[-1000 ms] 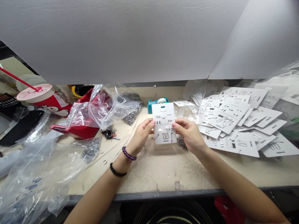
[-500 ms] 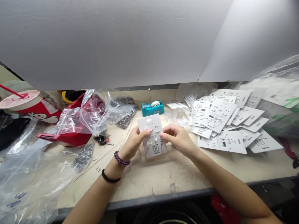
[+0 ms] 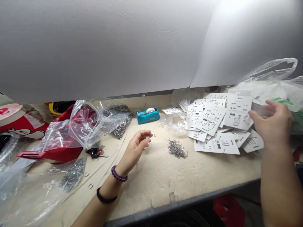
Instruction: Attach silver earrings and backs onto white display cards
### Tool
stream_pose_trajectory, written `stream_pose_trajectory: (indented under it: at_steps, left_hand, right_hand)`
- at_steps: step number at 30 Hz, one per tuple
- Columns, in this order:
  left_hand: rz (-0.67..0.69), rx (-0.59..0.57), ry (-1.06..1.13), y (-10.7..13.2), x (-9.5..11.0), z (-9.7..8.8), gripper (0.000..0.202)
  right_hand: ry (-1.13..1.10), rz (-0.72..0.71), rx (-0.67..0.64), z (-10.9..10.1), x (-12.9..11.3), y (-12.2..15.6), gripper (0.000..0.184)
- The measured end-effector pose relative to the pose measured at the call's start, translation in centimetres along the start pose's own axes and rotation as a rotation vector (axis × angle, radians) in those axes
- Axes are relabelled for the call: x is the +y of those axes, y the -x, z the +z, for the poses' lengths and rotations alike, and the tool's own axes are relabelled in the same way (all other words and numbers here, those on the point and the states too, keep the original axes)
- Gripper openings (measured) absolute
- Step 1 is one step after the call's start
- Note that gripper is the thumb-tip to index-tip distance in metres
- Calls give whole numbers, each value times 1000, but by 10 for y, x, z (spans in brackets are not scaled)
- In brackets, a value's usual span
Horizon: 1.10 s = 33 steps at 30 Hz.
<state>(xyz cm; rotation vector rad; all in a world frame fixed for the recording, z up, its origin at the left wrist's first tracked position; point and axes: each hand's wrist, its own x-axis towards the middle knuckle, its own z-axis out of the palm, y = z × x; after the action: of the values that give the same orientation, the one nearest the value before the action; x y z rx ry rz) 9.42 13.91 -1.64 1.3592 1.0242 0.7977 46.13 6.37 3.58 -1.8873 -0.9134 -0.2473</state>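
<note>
My left hand (image 3: 136, 148) hovers just above the beige worktable (image 3: 165, 176), fingers loosely apart and nothing in them. A small heap of tiny metal earring parts (image 3: 176, 148) lies to its right. My right hand (image 3: 273, 124) is far out to the right over a spread of white earring cards (image 3: 213, 123). It pinches a blurred white earring card (image 3: 258, 108) between thumb and fingers, beside a clear plastic bag with green print (image 3: 279, 88).
A teal tape dispenser (image 3: 148, 115) stands at the back. At the left are a red tray (image 3: 54, 153) under a clear bag (image 3: 94, 119), bags of metal parts (image 3: 119, 127), keys (image 3: 96, 153) and a red cup (image 3: 14, 121). White board walls the back.
Both hands held one earring card at the centre. Now my right hand has carried it to the pile at the right, my left hand has let go, and the view has swung right.
</note>
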Motion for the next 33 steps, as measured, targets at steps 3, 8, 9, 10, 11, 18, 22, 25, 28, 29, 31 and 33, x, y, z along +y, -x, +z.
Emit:
stream_pose_trajectory:
  at_steps: [3, 8, 9, 10, 11, 18, 22, 25, 28, 29, 31, 33]
  left_hand:
    - [7, 42, 8, -1, -1, 1, 27]
    - [23, 74, -28, -1, -1, 1, 23]
    - [28, 68, -36, -1, -1, 0, 22]
    - [34, 59, -45, -1, -1, 0, 22]
    - [41, 52, -55, -1, -2, 0, 22]
    - [88, 51, -121, -1, -5, -2, 23]
    - [85, 8, -142, 1, -4, 2, 22]
    - [84, -23, -154, 2, -4, 4, 20]
    - [87, -37, -167, 3, -4, 4, 19]
    - [90, -37, -172, 3, -3, 4, 19]
    - [99, -34, -180, 4, -2, 4, 19]
    - [105, -31, -187, 5, 0, 3, 18]
  right_hand:
    - [234, -264, 32, 6, -18, 5, 34]
    - [-10, -624, -468, 70, -69, 29, 21]
    - [10, -704, -545, 85, -77, 35, 21]
    - [46, -769, -605, 97, -83, 39, 22]
    - [83, -823, -640, 107, -88, 43, 24]
    - [329, -308, -223, 65, -63, 28, 31]
    - [609, 3, -221, 16, -21, 27, 72]
    - [640, -13, -420, 8, -2, 35, 75]
    - [681, -47, -473, 14, 0, 41, 81]
    - [692, -48, -481, 16, -2, 42, 82]
    - [682, -49, -445, 16, -8, 44, 79]
    - [603, -64, -300, 12, -18, 48, 72]
